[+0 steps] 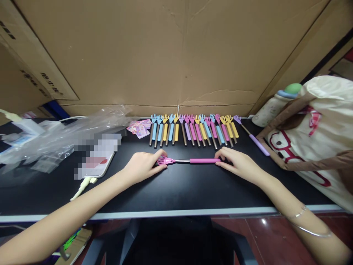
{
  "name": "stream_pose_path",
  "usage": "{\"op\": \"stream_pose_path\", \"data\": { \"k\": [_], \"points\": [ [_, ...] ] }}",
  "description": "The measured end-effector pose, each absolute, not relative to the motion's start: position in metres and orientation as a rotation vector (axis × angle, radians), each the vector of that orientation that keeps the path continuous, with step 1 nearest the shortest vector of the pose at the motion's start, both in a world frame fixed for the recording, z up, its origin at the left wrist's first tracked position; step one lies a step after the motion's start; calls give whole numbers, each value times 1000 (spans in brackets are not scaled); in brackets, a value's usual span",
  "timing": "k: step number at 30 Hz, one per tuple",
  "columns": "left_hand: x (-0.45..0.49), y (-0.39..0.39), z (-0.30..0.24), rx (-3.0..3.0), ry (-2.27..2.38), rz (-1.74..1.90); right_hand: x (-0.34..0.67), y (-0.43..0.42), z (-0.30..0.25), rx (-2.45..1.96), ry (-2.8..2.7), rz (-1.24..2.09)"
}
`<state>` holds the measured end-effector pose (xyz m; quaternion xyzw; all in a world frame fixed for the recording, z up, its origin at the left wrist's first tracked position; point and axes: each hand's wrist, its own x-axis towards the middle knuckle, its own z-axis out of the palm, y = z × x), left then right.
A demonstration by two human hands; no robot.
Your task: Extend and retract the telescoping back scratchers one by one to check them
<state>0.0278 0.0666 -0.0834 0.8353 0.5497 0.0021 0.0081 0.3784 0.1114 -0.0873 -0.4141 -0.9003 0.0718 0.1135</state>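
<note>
A pink telescopic back scratcher (pixel 190 161) lies crosswise on the black table (pixel 176 187). My left hand (pixel 145 167) pinches its claw head at the left end. My right hand (pixel 238 162) pinches the end of its pink handle on the right. Both hands rest on the table top. Behind them, a row of several back scratchers (pixel 193 129) in blue, yellow, pink and purple lies side by side with claws pointing away. One purple scratcher (pixel 252 139) lies extended and slanted at the right end of the row.
Crumpled clear plastic bags (pixel 55 138) cover the left of the table, beside a phone (pixel 95 162) on a white cable. Pink cards (pixel 139 128) lie left of the row. A cream cloth bag (pixel 314 136) and a bottle (pixel 273 105) stand right. Cardboard (pixel 171 51) walls the back.
</note>
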Motion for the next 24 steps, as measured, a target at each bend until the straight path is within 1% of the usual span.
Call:
{"op": "stream_pose_path", "data": {
  "k": [16,19,22,24],
  "points": [
    [27,65,-91,2641,1685,103,359,96,-81,-1319,-2707,81],
    [26,66,-92,2640,1672,117,357,103,-76,-1388,-2762,165],
    [24,67,-92,2634,1637,124,358,114,-73,-1386,-2805,322],
    [23,68,-93,2627,1623,127,361,120,-75,-1380,-2784,368]
  ]
}}
